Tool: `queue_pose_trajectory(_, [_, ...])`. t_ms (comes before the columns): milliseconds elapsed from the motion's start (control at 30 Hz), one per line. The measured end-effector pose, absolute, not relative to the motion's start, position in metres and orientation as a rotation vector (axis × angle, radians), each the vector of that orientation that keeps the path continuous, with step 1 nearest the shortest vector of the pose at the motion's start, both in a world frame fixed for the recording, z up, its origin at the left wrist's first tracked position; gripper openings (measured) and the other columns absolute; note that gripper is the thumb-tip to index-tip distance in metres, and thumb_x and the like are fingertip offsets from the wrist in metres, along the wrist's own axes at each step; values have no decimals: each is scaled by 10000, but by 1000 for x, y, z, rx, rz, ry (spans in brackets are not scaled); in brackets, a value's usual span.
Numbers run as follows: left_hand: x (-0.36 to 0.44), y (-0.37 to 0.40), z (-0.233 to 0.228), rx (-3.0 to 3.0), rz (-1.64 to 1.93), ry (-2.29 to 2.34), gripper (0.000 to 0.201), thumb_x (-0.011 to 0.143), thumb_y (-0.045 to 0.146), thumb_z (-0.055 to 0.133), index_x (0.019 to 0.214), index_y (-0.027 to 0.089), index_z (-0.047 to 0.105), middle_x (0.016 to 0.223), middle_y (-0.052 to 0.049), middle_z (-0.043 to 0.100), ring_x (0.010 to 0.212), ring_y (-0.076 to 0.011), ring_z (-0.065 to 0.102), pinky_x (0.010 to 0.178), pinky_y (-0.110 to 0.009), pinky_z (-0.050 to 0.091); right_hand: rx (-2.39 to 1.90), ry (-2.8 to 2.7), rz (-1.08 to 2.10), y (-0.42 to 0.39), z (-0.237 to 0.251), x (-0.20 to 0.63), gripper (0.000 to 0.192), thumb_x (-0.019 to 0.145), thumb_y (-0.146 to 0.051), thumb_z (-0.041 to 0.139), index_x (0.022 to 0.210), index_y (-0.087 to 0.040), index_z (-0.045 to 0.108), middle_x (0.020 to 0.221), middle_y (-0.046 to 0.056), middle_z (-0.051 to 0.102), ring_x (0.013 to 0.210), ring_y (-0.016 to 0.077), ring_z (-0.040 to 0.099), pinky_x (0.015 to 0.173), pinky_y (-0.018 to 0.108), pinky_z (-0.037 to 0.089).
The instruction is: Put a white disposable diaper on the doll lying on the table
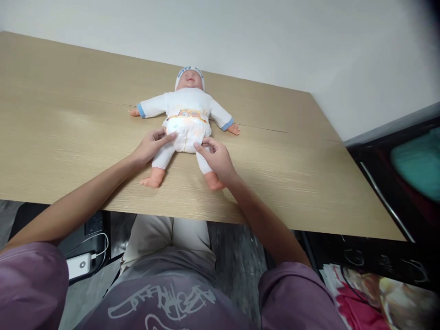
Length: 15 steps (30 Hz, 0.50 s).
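Note:
A baby doll (187, 100) in a white suit with blue cuffs and a lettered white cap lies on its back on the wooden table, feet toward me. Around its hips is a white diaper (187, 133) with an orange patterned band at the waist. My left hand (156, 142) pinches the diaper's edge at the leg on the left, thumb on top and fingers partly hidden beneath. On the other leg side, my right hand (215, 158) grips the diaper's edge between thumb and fingers. Both doll legs extend below the diaper, with bare feet showing.
The table (85, 110) reaches back to a pale wall. Below its front edge on the left, a white power bank (79, 266) with a cable lies on a black seat. Bagged items and red cloth (359, 307) are at lower right, near a dark frame holding something teal (419, 165).

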State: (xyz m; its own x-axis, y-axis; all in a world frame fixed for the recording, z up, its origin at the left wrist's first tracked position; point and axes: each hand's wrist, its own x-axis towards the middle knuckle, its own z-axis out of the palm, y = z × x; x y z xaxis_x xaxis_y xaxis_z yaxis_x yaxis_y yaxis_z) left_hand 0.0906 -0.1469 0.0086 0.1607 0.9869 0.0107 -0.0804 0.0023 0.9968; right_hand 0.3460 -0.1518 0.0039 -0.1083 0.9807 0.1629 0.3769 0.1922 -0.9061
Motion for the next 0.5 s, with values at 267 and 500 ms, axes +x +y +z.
queue_pose_trajectory(267, [89,-145,3,1201,1160,1043,560,904,734,920,1008,201,788,1038,-73,834,925,-229,741,852,-365,596,-1214,-1566,1009,-148,-3,352,467,928,-712,812,984,-252,760,958,8,759,913,219,681,898,364,568])
queue_pose_trajectory(500, [90,-142,0,1190,1201,1001,571,809,589,988,1134,210,711,1035,-47,812,975,-224,738,947,-364,585,-1381,-1687,593,-157,3,350,296,1012,-548,788,1043,-258,834,1094,62,752,983,251,644,1019,448,575])
